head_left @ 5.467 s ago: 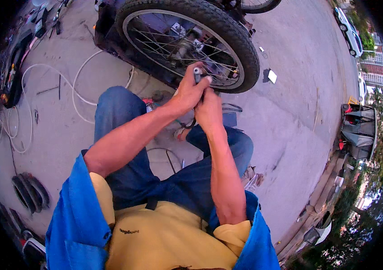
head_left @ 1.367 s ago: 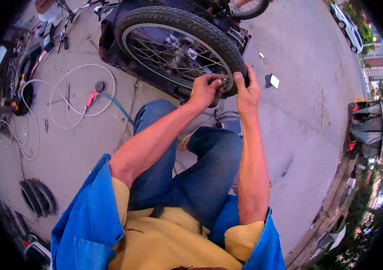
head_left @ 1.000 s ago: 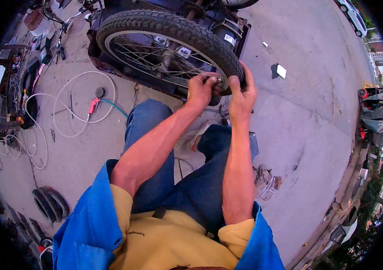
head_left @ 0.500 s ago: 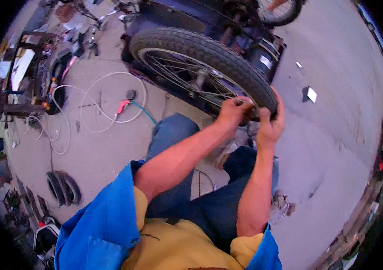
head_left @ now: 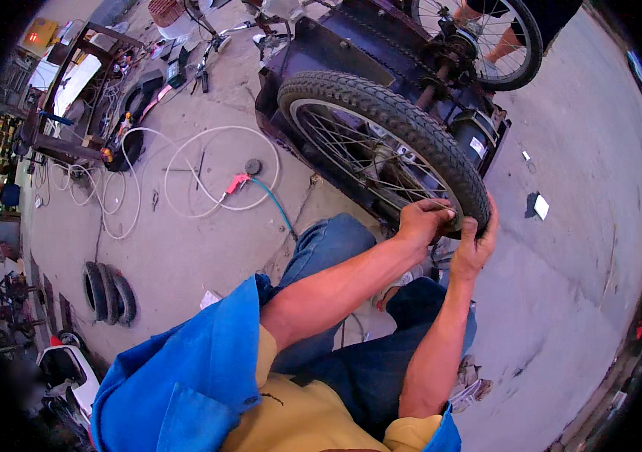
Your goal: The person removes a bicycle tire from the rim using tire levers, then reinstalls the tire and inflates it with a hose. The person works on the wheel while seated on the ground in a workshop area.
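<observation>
A spoked wheel with a black treaded tyre (head_left: pixel 381 113) is mounted on the side of a dark tricycle frame (head_left: pixel 351 45). My right hand (head_left: pixel 475 245) wraps round the near end of the tyre, with the thumb on its near face and the fingers over the tread. Close beside it, my left hand (head_left: pixel 420 224) is at the rim (head_left: pixel 313 124) with thumb and fingers pinched together. Whatever is between those fingertips is hidden. The axle (head_left: pixel 430 92) runs from this wheel toward a second spoked wheel (head_left: pixel 528 34) at the far side.
A pale hose (head_left: pixel 178 143) with a red air gun (head_left: pixel 236 183) lies coiled on the floor at left. Several loose tyres (head_left: pixel 110 294) stand farther left. A black cylinder (head_left: pixel 472 135) is fixed beside the wheel. Another person's leg (head_left: pixel 503 50) shows behind the far wheel.
The view has shifted, so the wheel, frame and hose appear lower and farther right. Both hands stay at the same end of the tyre. More of the other person's legs shows.
</observation>
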### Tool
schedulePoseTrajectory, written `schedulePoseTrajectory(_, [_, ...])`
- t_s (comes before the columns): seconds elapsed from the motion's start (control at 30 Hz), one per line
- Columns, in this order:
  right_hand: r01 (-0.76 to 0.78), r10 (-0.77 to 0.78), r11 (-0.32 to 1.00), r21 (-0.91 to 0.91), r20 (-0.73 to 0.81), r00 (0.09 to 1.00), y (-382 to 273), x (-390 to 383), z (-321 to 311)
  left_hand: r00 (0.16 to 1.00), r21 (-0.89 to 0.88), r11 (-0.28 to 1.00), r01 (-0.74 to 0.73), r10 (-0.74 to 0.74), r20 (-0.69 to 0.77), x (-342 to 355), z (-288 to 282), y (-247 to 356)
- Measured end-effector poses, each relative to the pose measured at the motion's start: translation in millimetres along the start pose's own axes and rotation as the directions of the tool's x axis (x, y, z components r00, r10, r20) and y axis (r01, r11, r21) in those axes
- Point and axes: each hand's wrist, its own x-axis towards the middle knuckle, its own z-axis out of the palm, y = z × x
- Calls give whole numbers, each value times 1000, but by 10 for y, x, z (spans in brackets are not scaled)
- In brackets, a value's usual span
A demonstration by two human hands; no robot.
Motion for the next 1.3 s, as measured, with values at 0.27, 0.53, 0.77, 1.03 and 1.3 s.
schedulePoseTrajectory(0.27, [0,0,998,-55,3,1000,13,0,56,999,192,981,29,-24,-31,106,-54,14])
schedulePoseTrajectory(0.53, [-14,11,995,-94,-30,999,-29,-64,23,988,171,979,111,-127,86,87,-134,-7])
schedulePoseTrajectory(0.77, [-35,34,997,-65,-11,999,-69,-22,57,983,-143,984,108,-84,162,130,-158,-309])
schedulePoseTrajectory(1.03, [-4,2,992,-124,-14,1000,2,-1,56,972,-36,995,94,-84,217,248,-252,-339])
schedulePoseTrajectory(1.3, [2,-14,984,-178,-69,998,12,4,24,964,10,983,185,-184,190,44,-81,-81])
